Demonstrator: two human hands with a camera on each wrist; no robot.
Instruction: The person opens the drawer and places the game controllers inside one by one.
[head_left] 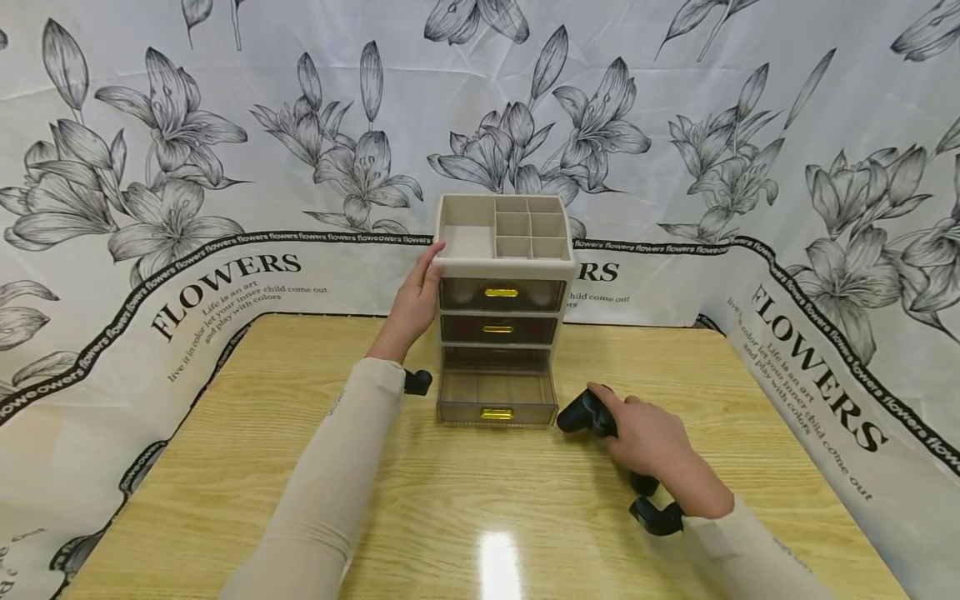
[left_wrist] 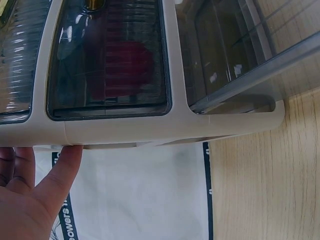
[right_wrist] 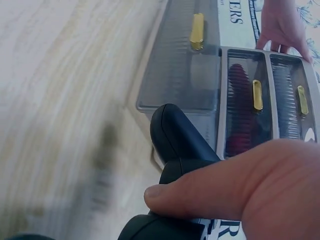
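A cream desktop organizer (head_left: 501,266) stands at the back of the table. Its bottom drawer (head_left: 497,392), see-through brown with a gold handle, is pulled out. The two drawers above it are closed; something dark red (left_wrist: 129,67) shows through the front of the middle one. My left hand (head_left: 416,298) rests against the organizer's upper left side, fingers extended upward and touching it. With my right hand (head_left: 651,437) I grip a black game controller (head_left: 587,412), thumb laid across it. One rounded grip of it points at the pulled-out drawer's front right corner, close by.
Several small compartments (head_left: 513,225) divide the organizer's top. The wooden table (head_left: 300,350) extends around it. A white cloth (head_left: 360,275) with flower drawings hangs behind and at both sides. Black camera mounts (head_left: 658,517) sit at the wrists.
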